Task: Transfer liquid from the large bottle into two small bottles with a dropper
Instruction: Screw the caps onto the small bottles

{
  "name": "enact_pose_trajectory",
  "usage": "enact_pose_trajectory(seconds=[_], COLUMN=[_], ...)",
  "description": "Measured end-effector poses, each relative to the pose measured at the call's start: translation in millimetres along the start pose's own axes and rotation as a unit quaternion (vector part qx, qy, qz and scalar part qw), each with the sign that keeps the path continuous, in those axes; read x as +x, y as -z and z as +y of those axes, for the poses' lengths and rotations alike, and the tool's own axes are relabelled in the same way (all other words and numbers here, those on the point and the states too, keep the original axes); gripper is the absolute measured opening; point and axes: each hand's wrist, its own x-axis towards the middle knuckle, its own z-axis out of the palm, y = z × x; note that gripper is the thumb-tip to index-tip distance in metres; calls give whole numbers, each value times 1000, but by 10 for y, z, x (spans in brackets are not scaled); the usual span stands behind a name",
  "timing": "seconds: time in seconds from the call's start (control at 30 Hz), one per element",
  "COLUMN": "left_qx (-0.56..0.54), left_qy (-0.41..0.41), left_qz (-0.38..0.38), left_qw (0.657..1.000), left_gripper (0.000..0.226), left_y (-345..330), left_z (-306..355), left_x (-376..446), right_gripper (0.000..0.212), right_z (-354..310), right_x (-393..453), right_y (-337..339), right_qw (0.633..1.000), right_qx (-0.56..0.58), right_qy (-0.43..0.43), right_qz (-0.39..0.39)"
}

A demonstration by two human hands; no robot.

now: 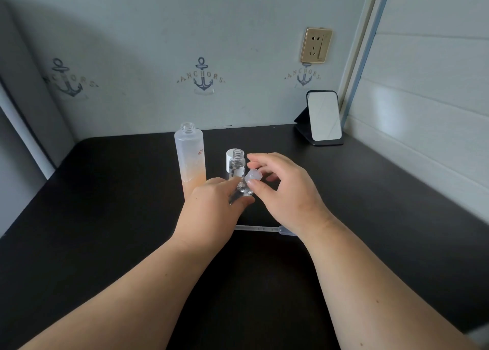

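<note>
Nearest to us, on the dark tabletop (105, 217), the dropper (260, 228) lay flat on its side, running left to right just behind our wrists, its bulb end passing under the right wrist. No fingers touched it.

Beyond it, our left hand (211, 212) gripped a small clear bottle (239, 191), fingers curled round its lower part so that only some of the glass showed between thumb and fingertips; we could not tell whether its base touched the tabletop. Our right hand (285, 191) hovered just beside it, thumb and forefinger pinching a small translucent cap (253, 176) close to that bottle, the other fingers loosely spread.

Directly behind the held bottle stood a second small clear bottle (237, 164), upright, its threaded neck open, with a white cap (229, 161) partly hidden behind it. To the left, the large bottle (190, 161) stood upright and uncapped, frosted above and holding peach-coloured liquid in its lower part, just beside our left knuckles.

Farther back on the right, a small mirror (324, 118) leaned on its black stand. On the wall behind were anchor prints (202, 77) and a gold socket (315, 45).
</note>
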Motion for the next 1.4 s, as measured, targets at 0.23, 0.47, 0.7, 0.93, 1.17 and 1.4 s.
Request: enact_pose_trajectory(seconds=[0.23, 0.47, 0.7, 0.93, 1.17, 1.4], left_qx=[3, 3, 28, 55, 51, 56], left_qy=[2, 21, 54, 100, 138, 197], left_qz=[5, -12, -19, -24, -54, -85], left_qw=[1000, 1000, 998, 993, 988, 975], left_gripper=[18, 34, 42, 34, 55, 36], left_y=[-17, 0, 24, -4, -7, -22], left_z=[-2, 23, 62, 51, 56, 114], left_x=[8, 8, -12, -13, 24, 181], right_gripper=[21, 23, 29, 31, 35, 38], right_z=[12, 16, 109, 144, 194, 247], right_x=[27, 55, 292, 483, 487, 485], right_y=[-12, -12, 199, 199, 137, 232], right_qw=[999, 999, 994, 991, 987, 990], right_qx=[-31, -38, -46, -102, -142, -85], right_qy=[-3, -21, -87, -82, -74, -111], right_qz=[17, 16, 36, 9, -18, -4])
